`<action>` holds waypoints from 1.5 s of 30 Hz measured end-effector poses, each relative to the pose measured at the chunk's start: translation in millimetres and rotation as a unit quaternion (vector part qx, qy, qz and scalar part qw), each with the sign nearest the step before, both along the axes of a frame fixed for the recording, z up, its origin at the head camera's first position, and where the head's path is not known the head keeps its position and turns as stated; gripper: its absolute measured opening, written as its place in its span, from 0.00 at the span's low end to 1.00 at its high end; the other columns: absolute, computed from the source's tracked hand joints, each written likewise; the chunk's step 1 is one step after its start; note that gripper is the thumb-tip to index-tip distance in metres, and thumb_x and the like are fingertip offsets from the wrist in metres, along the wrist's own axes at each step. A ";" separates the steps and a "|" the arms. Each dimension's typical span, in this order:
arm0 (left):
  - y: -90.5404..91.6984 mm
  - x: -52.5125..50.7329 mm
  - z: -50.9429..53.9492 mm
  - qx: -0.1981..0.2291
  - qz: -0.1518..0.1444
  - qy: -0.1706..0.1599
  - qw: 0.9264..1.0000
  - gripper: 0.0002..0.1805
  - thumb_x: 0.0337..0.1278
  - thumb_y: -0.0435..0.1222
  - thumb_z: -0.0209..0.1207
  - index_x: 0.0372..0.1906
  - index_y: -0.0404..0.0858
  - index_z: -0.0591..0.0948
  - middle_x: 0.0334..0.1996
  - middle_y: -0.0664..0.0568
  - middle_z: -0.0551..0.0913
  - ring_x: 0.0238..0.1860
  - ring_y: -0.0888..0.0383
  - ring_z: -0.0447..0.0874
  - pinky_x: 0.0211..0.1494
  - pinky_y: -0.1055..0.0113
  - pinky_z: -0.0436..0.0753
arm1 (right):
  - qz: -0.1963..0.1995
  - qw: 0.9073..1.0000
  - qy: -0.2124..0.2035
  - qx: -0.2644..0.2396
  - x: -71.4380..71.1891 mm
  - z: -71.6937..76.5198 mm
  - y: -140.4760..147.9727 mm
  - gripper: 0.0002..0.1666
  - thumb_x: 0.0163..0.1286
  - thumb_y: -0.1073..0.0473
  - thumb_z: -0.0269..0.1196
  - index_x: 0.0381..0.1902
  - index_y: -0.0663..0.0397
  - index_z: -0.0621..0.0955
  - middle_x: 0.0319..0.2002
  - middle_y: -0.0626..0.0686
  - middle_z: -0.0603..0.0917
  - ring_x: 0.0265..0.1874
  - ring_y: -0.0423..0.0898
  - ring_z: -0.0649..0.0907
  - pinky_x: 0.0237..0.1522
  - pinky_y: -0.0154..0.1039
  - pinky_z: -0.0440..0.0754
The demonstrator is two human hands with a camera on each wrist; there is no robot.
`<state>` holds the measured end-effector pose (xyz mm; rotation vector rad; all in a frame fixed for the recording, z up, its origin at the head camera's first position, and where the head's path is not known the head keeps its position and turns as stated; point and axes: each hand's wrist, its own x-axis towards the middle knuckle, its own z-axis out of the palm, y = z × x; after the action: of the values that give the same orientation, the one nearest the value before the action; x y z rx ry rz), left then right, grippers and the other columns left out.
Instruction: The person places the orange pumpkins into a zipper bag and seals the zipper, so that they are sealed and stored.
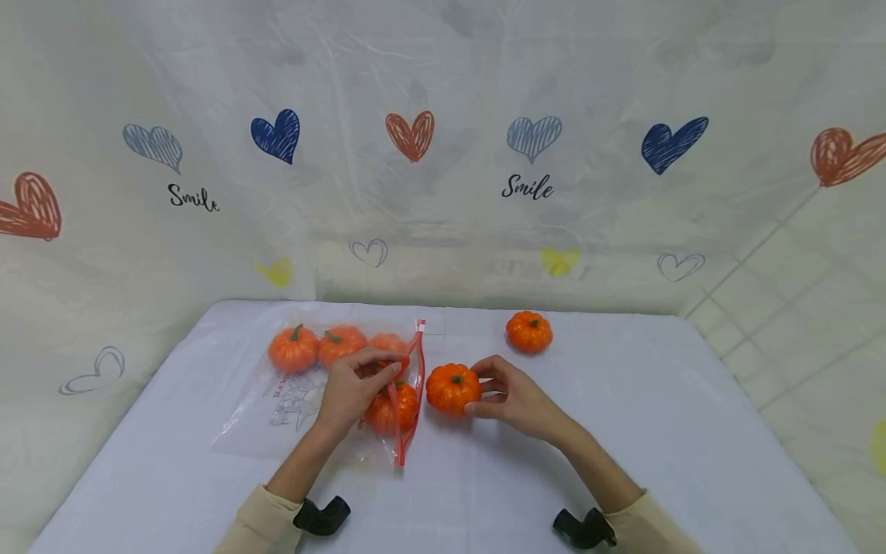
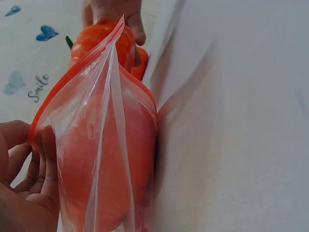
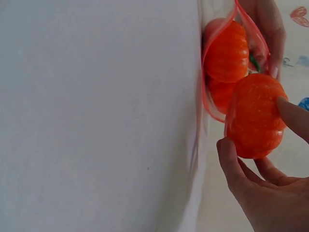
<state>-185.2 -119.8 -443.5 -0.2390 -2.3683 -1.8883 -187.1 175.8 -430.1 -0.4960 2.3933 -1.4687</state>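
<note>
A clear zip bag point(image 1: 242, 419) with a red zip edge lies on the left of the table, several small orange pumpkins point(image 1: 294, 349) inside it. My left hand point(image 1: 355, 391) pinches the upper side of its mouth, which gapes toward the right. In the left wrist view, fingers point(image 2: 19, 164) hold the red edge, and one pumpkin point(image 2: 104, 164) shows through the film. My right hand point(image 1: 519, 400) grips another pumpkin point(image 1: 453, 389) just right of the mouth. In the right wrist view, thumb and fingers span this pumpkin point(image 3: 256, 116), close to the bag's opening.
One more pumpkin point(image 1: 529, 332) sits toward the back of the white-covered table point(image 1: 623, 415), right of centre. Behind the table hangs a pale sheet point(image 1: 457, 69) printed with hearts and words. Dark wrist mounts point(image 1: 321, 515) show at both sleeves.
</note>
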 end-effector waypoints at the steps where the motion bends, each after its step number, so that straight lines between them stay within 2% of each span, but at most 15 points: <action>1: -0.3 -0.1 -0.2 -0.001 0.001 0.001 1.000 0.11 0.64 0.41 0.70 0.49 0.45 0.91 0.46 0.47 0.91 0.39 0.54 0.81 0.38 0.75 0.83 | 0.002 1.000 -0.003 0.001 -0.1 -0.7 -1.4 0.31 0.66 0.56 0.74 0.62 0.56 0.75 0.61 0.57 0.81 0.58 0.54 0.85 0.58 0.45 0.88; 10: -0.7 -0.5 0.8 0.001 0.004 0.002 1.000 0.10 0.65 0.41 0.70 0.48 0.49 0.91 0.44 0.52 0.90 0.39 0.53 0.82 0.38 0.74 0.84 | 0.024 1.000 -0.013 0.009 -1.9 -6.1 -9.6 0.33 0.65 0.54 0.75 0.65 0.52 0.76 0.64 0.55 0.80 0.59 0.54 0.85 0.59 0.47 0.87; 17: -1.8 0.8 2.2 -0.005 0.005 0.007 1.000 0.11 0.65 0.40 0.69 0.49 0.45 0.91 0.46 0.50 0.90 0.40 0.53 0.81 0.39 0.74 0.84 | 0.045 0.999 -0.001 0.010 -1.1 -7.2 -15.6 0.34 0.64 0.54 0.76 0.66 0.52 0.76 0.64 0.55 0.80 0.58 0.54 0.85 0.56 0.41 0.88; 23: -2.4 1.4 4.1 -0.007 0.009 0.011 1.000 0.11 0.65 0.42 0.70 0.49 0.47 0.91 0.45 0.51 0.91 0.41 0.53 0.81 0.39 0.75 0.83 | 0.058 0.998 0.014 0.021 -2.0 -7.7 -21.0 0.32 0.64 0.53 0.76 0.64 0.48 0.78 0.58 0.54 0.82 0.53 0.50 0.85 0.53 0.37 0.88; 27: -2.0 1.7 6.4 -0.007 0.008 0.015 1.000 0.11 0.65 0.42 0.70 0.49 0.46 0.91 0.46 0.47 0.91 0.41 0.54 0.82 0.41 0.75 0.83 | 0.069 0.997 0.013 0.029 -3.2 -7.3 -24.3 0.32 0.64 0.53 0.76 0.65 0.49 0.78 0.55 0.55 0.84 0.50 0.51 0.85 0.53 0.38 0.88; 33: -1.3 0.9 8.9 0.001 0.002 0.020 1.000 0.10 0.66 0.39 0.69 0.49 0.43 0.91 0.48 0.40 0.91 0.41 0.55 0.84 0.43 0.75 0.83 | 0.076 0.996 0.023 0.035 -4.4 -8.7 -29.1 0.33 0.65 0.54 0.75 0.65 0.52 0.78 0.55 0.57 0.83 0.48 0.50 0.86 0.52 0.39 0.89; 45: -2.3 2.1 10.5 0.011 0.002 0.016 1.000 0.12 0.66 0.41 0.69 0.49 0.41 0.91 0.49 0.38 0.90 0.41 0.56 0.84 0.42 0.74 0.84 | 0.087 0.995 0.039 0.042 -5.0 -7.9 -37.3 0.35 0.68 0.55 0.72 0.71 0.52 0.76 0.54 0.56 0.83 0.47 0.47 0.85 0.51 0.35 0.87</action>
<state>-183.1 -122.1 -433.1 -0.2609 -2.3254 -1.8930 -192.1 138.5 -438.0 -0.7334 2.3912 -1.2902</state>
